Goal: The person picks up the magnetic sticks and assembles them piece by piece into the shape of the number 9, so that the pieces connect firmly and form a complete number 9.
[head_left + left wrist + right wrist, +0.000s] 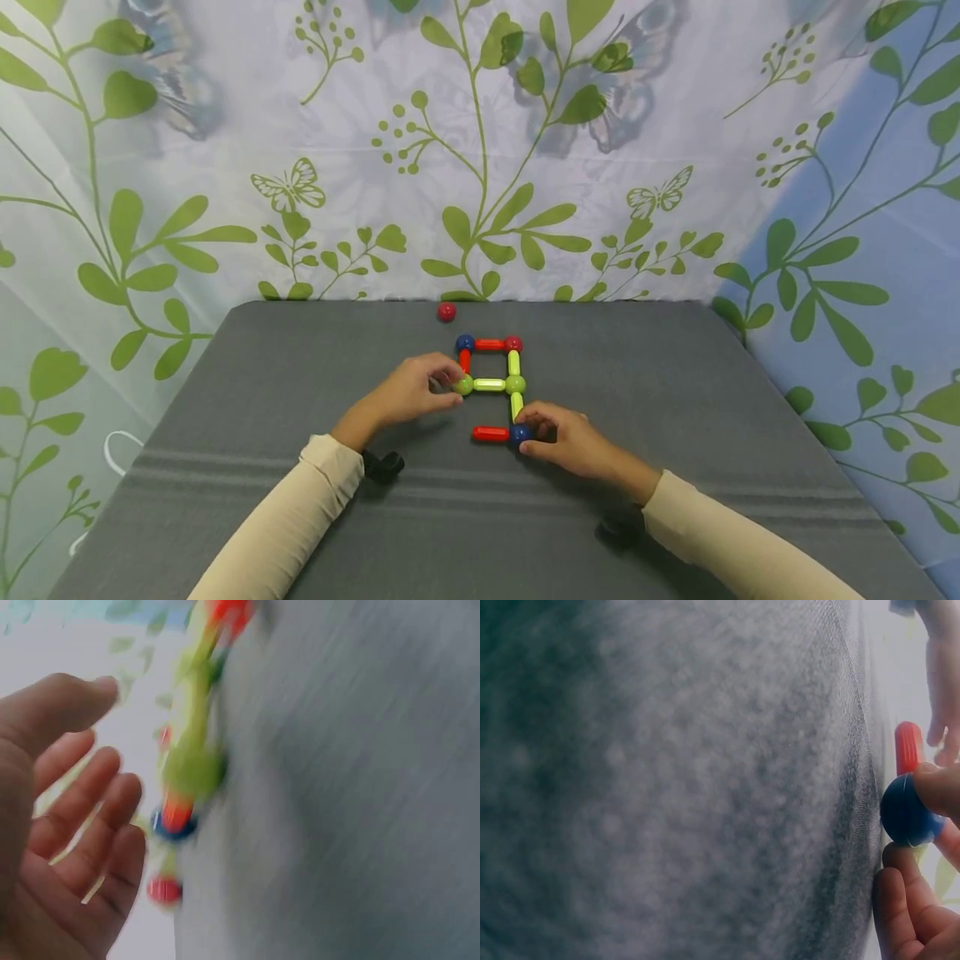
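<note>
Magnetic rods and balls lie joined on the grey table. Their square has a blue ball [465, 342], a red ball [513, 343] and two lime balls at its corners, linked by red and lime rods. From the right lime ball [515, 384] a lime rod [517, 405] runs down to a second blue ball [520, 433], where a red rod [491, 433] points left. My right hand [566, 437] pinches this blue ball [906, 810] between thumb and finger. Beside the left lime ball [464, 384], my left hand [416, 387] has its fingers spread, with nothing in them.
A loose red ball [447, 312] sits near the back edge of the table [637, 358]. Behind hangs a leaf-patterned curtain [480, 150]. A black strap [383, 467] is at the left wrist, and a white cable [112, 454] lies by the table's left edge.
</note>
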`<state>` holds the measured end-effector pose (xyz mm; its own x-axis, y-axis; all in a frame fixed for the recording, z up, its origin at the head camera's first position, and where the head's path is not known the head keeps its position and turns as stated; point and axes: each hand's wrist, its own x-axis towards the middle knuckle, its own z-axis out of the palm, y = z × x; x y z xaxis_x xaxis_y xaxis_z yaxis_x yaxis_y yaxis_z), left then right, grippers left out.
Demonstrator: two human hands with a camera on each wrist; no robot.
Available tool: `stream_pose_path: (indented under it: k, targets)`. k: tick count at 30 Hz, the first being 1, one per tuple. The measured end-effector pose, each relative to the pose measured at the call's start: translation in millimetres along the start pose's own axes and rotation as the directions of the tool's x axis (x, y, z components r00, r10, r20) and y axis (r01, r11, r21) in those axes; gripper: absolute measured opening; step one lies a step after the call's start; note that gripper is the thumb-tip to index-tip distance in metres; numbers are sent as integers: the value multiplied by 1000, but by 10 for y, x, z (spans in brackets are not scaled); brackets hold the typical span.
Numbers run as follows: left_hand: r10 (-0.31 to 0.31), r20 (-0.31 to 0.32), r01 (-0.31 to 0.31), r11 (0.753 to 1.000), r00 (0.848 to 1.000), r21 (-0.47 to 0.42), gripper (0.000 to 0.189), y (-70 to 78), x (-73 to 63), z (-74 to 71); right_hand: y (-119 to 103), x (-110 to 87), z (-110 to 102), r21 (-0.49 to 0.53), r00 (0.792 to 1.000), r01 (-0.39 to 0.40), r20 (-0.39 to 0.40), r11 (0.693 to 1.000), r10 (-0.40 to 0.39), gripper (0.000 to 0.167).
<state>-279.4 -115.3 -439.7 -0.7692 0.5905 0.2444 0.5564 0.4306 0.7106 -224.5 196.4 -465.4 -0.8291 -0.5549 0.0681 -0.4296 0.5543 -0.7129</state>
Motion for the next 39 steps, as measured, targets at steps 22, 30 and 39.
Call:
stream_pose_path:
  k: [22,30,39]
  targets:
    - [-309,-180,243,918,934,-312,53,-1076,826,-519,10,-56,19,3,999,40,-12,999,-40,36]
    - [-285,-178,262,955,942,-138,51,-1076,955,-464,-12,-12,57,43,1000,15,-4,999,-14,36]
    - [-277,-188,259,959,942,-112,39,-1105,1039,-364,79,23,50,19,999,11,-37,1000,-10,35]
